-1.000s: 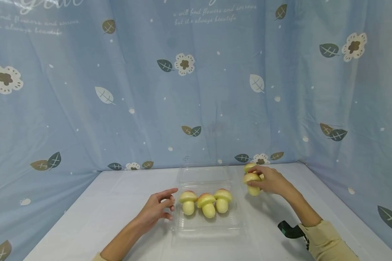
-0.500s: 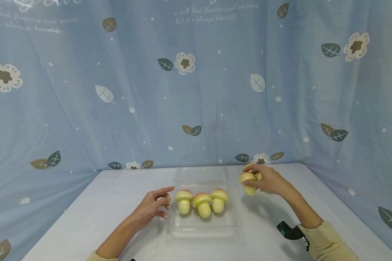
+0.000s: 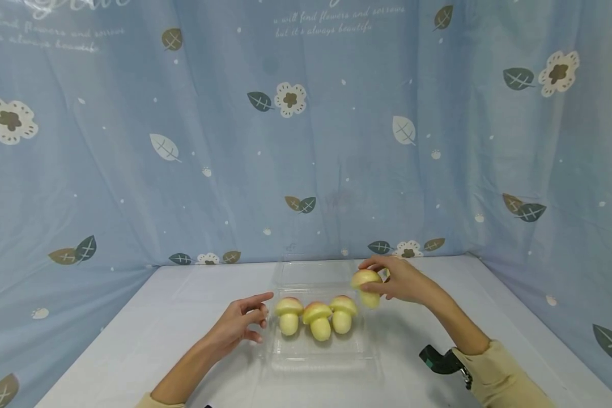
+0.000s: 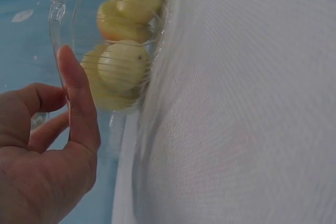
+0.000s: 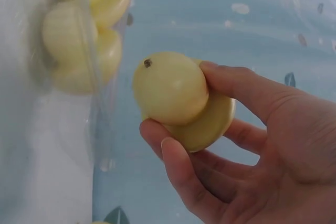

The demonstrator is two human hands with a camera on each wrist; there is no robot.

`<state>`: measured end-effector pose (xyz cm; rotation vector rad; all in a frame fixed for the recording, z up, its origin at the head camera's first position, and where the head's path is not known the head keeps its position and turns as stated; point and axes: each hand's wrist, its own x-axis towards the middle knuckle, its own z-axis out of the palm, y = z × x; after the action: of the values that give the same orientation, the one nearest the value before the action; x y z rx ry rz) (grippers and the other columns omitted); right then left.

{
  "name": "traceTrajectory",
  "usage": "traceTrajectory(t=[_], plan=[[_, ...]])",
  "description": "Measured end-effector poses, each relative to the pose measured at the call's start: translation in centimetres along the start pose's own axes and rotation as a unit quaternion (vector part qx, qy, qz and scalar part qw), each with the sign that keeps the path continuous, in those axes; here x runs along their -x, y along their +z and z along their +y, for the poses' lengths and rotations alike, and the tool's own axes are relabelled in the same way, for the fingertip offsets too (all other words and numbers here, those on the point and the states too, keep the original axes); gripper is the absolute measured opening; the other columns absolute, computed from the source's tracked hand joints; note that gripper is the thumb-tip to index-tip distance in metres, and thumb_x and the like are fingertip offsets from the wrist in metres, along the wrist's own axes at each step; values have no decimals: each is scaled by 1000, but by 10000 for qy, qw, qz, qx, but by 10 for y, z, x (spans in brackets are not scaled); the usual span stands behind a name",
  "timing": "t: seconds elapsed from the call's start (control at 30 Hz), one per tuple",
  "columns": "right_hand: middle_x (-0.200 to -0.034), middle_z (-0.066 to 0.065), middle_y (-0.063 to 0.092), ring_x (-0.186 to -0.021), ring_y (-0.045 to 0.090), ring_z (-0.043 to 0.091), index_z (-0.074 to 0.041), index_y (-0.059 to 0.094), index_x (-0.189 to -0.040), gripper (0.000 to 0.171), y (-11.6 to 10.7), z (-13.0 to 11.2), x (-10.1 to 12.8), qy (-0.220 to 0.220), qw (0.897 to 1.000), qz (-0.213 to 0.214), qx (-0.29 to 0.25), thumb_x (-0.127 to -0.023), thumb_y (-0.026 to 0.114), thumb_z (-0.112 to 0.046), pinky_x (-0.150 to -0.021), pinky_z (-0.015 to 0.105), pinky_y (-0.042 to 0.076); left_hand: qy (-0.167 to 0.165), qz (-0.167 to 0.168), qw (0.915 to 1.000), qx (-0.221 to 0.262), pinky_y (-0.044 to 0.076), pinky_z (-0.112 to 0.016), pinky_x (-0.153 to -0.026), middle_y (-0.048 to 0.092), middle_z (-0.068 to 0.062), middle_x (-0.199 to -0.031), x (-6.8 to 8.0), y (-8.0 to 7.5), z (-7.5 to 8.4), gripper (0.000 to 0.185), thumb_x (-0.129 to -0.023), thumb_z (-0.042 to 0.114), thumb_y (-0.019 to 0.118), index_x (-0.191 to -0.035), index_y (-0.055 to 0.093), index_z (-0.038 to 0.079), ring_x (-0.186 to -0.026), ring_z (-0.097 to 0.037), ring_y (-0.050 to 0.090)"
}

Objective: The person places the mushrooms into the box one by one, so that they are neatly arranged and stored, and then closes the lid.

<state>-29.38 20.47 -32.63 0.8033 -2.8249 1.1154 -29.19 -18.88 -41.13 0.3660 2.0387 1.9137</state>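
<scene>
My right hand [image 3: 398,280] grips a yellow toy mushroom [image 3: 367,283] just off the right side of a clear plastic box [image 3: 326,350]. In the right wrist view, thumb and fingers hold this mushroom [image 5: 170,90], its rounded stem end toward the camera. Inside the box, three similar mushrooms lie in a row: the left one [image 3: 288,317], the middle one [image 3: 318,322] and the right one [image 3: 343,315]. My left hand [image 3: 234,323] is at the box's left side, fingers loosely extended. The left wrist view shows its fingers [image 4: 79,98] against the clear rim.
The box's transparent lid [image 3: 316,272] lies folded back toward the curtain. Another yellow mushroom [image 3: 386,273] shows partly behind my right hand. A white cloth [image 3: 132,328] covers the table, and a blue patterned curtain [image 3: 209,141] hangs behind. A dark device [image 3: 441,361] sits at my right wrist.
My right hand has moved left toward the box, carrying the mushroom away from another behind it. My left hand and the box shifted slightly left in view, then stayed nearly still.
</scene>
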Motion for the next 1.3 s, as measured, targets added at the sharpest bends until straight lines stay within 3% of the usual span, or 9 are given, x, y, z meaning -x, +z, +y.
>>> traceTrajectory(t=[0.23,0.67,0.97,1.17,1.3], plan=[[-126,22,62,-74,67,15,-6,59,-129,49,5,-14,-8,-272,9989,-303,-223,-88,73,-31,-58,35,58,-13,-32,10000,60,56,-24,-55,53,-1,-99,0,0,-1,58,-97,10,56,-151,36,3,-78,-10,55],[-126,14,62,-65,67,20,-13,60,-127,46,27,-36,-25,-253,9975,-546,-383,-89,72,-34,-62,43,59,-105,-6,9999,106,55,-25,-55,54,-1,-102,0,-1,-2,58,-97,11,55,-152,36,6,-77,-10,55],[-121,14,64,-67,68,28,-9,61,-128,46,39,-49,-32,-503,9951,-739,-429,-89,72,-31,-59,36,58,-95,-33,9999,126,55,-24,-55,54,-2,-102,1,1,1,58,-97,11,56,-151,35,4,-78,-10,55],[-117,9,66,-68,69,28,-12,63,-128,43,50,-57,-37,-562,9949,-790,-292,-89,72,-30,-56,31,57,-75,-24,9999,123,55,-24,-55,54,-2,-102,2,2,2,59,-97,10,56,-151,35,4,-78,-10,55],[-113,1,69,-83,68,19,-16,66,-123,40,59,-60,-42,-664,9953,-689,158,-88,73,-34,-68,28,55,-65,-35,9999,128,55,-24,-55,54,-2,-102,1,1,1,59,-97,10,56,-151,35,4,-78,-10,55]])
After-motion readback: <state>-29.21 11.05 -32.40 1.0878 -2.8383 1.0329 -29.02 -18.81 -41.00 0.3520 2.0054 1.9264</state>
